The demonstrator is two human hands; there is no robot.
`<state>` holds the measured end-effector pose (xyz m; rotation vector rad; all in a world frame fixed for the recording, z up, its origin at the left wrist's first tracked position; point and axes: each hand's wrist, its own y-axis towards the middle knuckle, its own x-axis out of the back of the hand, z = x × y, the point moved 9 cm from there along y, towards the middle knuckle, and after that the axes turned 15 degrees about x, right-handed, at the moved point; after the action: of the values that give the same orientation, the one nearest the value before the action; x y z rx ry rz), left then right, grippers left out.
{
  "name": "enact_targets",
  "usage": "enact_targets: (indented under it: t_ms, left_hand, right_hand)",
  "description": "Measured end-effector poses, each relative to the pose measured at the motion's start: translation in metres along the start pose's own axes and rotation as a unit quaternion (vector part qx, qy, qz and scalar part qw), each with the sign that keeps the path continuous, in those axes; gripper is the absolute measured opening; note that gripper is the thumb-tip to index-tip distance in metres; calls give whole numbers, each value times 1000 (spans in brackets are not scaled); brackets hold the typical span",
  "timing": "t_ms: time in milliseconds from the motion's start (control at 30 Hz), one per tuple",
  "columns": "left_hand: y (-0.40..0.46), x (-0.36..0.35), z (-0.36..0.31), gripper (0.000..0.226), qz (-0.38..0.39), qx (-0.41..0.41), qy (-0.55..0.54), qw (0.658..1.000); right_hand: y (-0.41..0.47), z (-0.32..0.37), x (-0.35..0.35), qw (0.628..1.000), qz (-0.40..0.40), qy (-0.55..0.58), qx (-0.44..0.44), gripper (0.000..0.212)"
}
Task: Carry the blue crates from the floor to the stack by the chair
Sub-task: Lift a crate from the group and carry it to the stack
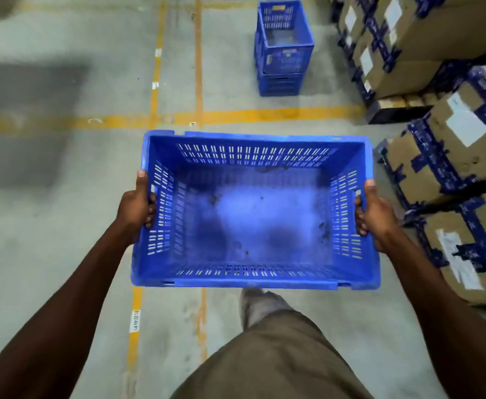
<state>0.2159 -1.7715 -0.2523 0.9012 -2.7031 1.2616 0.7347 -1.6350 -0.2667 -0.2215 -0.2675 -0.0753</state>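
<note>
I hold an empty blue slotted crate (253, 214) level in front of me, above the floor. My left hand (136, 207) grips the handle slot in its left short wall, fingers curled through. My right hand (375, 216) grips the matching slot on the right wall. A short stack of blue crates (283, 48) stands on the floor ahead, at the top of the view, slightly right of centre. No chair is in sight.
Cardboard boxes (449, 159) bound with blue tape are piled along the right side, some on a pallet (394, 109). Yellow painted lines (264, 115) cross the grey concrete floor. My trouser leg (267, 355) shows below the crate.
</note>
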Motion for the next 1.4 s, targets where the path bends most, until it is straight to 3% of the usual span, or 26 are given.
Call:
enact_targets:
  t_ms: [200, 500, 733, 867, 1067, 1400]
  left_hand:
    - [112, 41, -113, 64, -25, 6, -10, 1000]
    - [292, 103, -271, 64, -46, 18, -41, 998]
    - [470, 118, -418, 66, -9, 17, -31, 999]
    - [549, 121, -536, 65, 10, 11, 3, 1000]
    - [670, 68, -695, 63, 55, -17, 54, 997]
    - [840, -126, -918, 58, 135, -49, 158, 977]
  right_hand:
    - [130, 52, -129, 999, 42, 6, -12, 63]
    - [306, 160, -314, 998, 68, -14, -7, 63]
    - [444, 225, -440, 1000, 19, -11, -1, 62]
    - [512, 277, -490, 1000, -18, -4, -12, 58]
    - [617, 308, -536, 996, -82, 24, -32, 58]
    - [823, 308, -551, 974, -197, 67, -89, 57]
